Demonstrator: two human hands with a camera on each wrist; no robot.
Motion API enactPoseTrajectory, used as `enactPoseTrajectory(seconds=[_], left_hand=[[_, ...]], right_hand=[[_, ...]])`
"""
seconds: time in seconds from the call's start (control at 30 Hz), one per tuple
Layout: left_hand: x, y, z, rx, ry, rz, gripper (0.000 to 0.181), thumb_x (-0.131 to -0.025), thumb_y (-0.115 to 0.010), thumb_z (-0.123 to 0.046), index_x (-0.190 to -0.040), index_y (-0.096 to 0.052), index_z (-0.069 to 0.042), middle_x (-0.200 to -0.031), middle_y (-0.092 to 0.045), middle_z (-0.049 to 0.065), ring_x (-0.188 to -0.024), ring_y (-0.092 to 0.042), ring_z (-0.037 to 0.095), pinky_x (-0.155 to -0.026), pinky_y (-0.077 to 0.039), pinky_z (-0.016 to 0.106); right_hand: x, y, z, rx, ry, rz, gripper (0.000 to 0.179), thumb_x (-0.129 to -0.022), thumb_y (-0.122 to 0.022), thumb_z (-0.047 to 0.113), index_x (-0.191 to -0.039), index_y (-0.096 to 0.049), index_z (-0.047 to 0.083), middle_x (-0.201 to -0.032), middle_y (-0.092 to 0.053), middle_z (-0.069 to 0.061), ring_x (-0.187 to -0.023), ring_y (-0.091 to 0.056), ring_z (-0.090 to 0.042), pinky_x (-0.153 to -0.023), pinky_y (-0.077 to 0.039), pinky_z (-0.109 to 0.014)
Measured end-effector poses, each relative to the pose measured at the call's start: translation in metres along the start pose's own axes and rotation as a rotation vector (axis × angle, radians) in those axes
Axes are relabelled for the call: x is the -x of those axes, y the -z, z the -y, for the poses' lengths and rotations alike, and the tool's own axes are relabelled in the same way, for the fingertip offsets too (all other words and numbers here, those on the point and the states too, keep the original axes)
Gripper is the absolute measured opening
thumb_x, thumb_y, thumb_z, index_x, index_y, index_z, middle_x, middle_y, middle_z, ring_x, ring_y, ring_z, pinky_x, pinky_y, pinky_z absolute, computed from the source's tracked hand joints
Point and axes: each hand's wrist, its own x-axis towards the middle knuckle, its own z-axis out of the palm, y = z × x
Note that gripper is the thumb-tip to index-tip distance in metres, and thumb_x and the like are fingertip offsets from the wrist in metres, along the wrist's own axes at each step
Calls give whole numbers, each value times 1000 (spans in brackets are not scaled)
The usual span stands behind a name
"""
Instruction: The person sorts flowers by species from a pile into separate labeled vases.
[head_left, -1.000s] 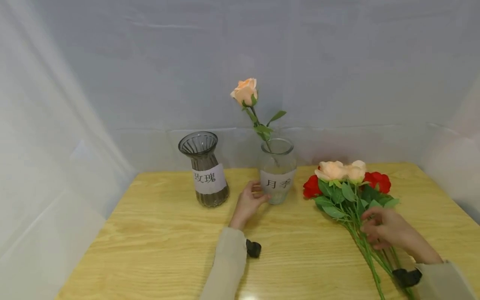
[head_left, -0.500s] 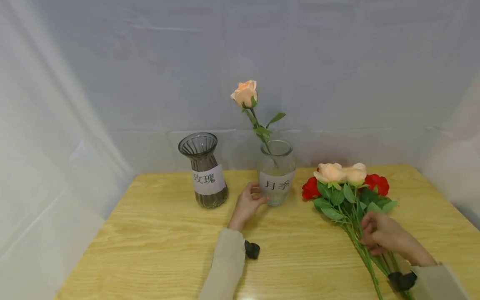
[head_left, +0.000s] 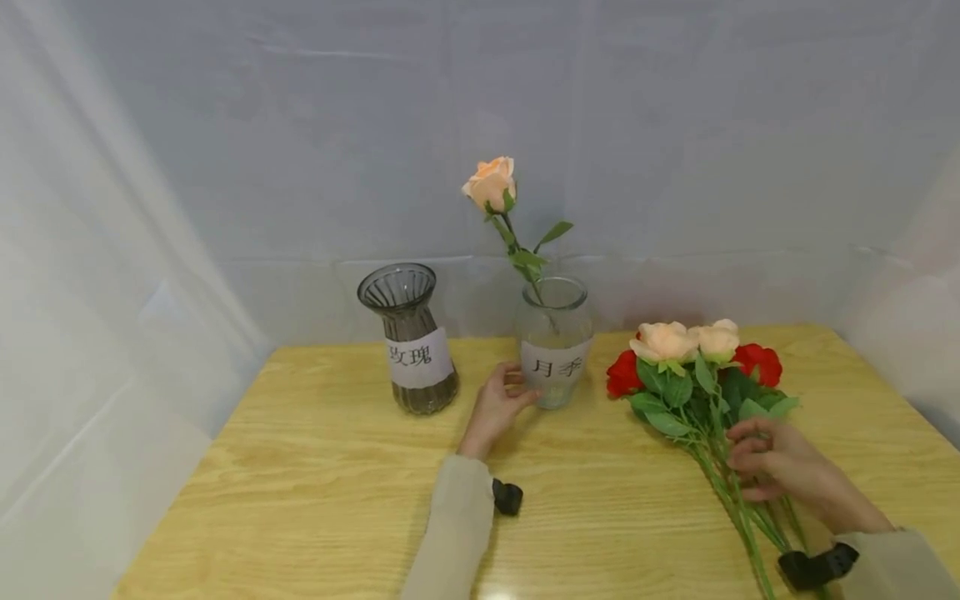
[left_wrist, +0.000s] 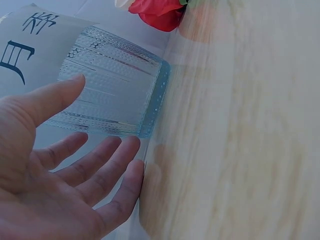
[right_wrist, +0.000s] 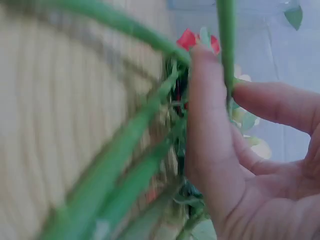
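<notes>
My left hand (head_left: 497,410) is beside the clear glass vase (head_left: 553,392) labelled 月季, its fingers loosely spread and the thumb at the glass. A single peach rose (head_left: 491,185) stands in that vase, leaning left. On the right, my right hand (head_left: 787,468) is over a bunch of flowers lying on the table, with peach roses (head_left: 663,342) and red flowers (head_left: 757,364). In the right wrist view, thumb and fingers pinch one green stem (right_wrist: 227,40), which stands apart from the other stems (right_wrist: 115,155). The right-hand peach rose (head_left: 717,340) appears to belong to it.
A grey ribbed glass vase (head_left: 423,396) labelled 玫瑰 stands left of the clear vase, with no flower in it. The wooden table (head_left: 315,500) ends at the back near a pale hanging sheet (head_left: 300,167). Stems run toward the table's front edge.
The right-hand peach rose has shifted slightly right and up, away from its neighbour. My right hand has moved a little to the right. The left hand stays by the clear vase.
</notes>
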Motion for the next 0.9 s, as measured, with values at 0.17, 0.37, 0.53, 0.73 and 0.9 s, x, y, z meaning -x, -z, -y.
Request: enactPoseTrajectory(seconds=[0.17, 0.37, 0.53, 0.73, 0.9], left_hand=[[0, -1, -1, -1, -7, 8, 56, -92, -74, -7, -140, -48, 8, -130, -57, 29, -117, -60, 46, -96, -54, 48], [1, 0, -2, -8, -13, 3, 55, -92, -74, -6, -139, -48, 8, -129, -58, 29, -117, -60, 46, -95, -54, 48], [2, 0, -2, -12, -22, 4, 55, -93, -74, -7, -138, -48, 9, -129, -58, 30, -117, -60, 46, -95, -54, 49], [2, 0, -2, -21, -21, 2, 54, -93, -74, -8, -138, -49, 8, -129, -58, 30, -116, -61, 46, -94, -55, 49], [2, 0, -2, -31, -30, 0, 54, -93, -74, -8, -137, -49, 8, -128, -59, 30, -114, -62, 46, -93, -55, 48]], right_hand=[[2, 4, -10, -196, 33, 107, 31, -102, -54, 1, -132, -46, 1, -102, -58, -4, -87, -64, -19, -72, -60, -39], [6, 9, -27, -419, 143, 356, 50, -101, -51, -9, -123, -62, 35, -120, -63, 2, -105, -68, -22, -88, -58, -41], [9, 5, -30, -456, 155, 371, 54, -101, -50, -10, -123, -64, 37, -119, -68, -1, -107, -68, -19, -89, -58, -40], [17, 3, -24, -387, 84, 248, 50, -102, -54, -3, -118, -66, 43, -112, -66, 4, -97, -69, -18, -80, -60, -40], [26, -4, -17, -327, 48, 38, 50, -99, -61, -3, -111, -66, 46, -109, -65, 7, -94, -69, -17, -75, -61, -40]])
